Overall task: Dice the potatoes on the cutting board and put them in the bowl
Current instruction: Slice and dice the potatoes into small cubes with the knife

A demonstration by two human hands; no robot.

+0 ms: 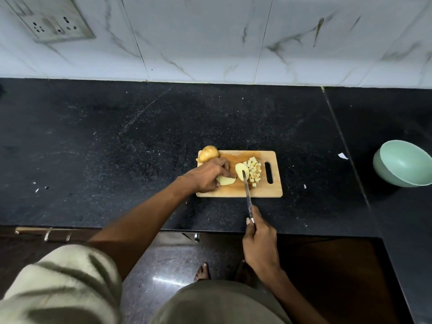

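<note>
A black stone counter [140, 141] runs under a marbled wall. On the wooden cutting board [257, 191], the left hand [208, 175] pinches a potato slice [226, 181]; the right hand [260, 239] grips a knife [247, 192], its blade beside a cut half [240, 170]. Diced cubes [254, 170] are piled to the right, a whole potato [208, 153] at the far left corner. Dicing looks midway; next, steady the slice. The green bowl [402, 163] sits well apart, far right.

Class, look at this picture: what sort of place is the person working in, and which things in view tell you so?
Most likely a home kitchen: a black stone counter backed by marble-look wall tiles, a wooden cutting board with diced potato, and a green bowl nearby.
</note>
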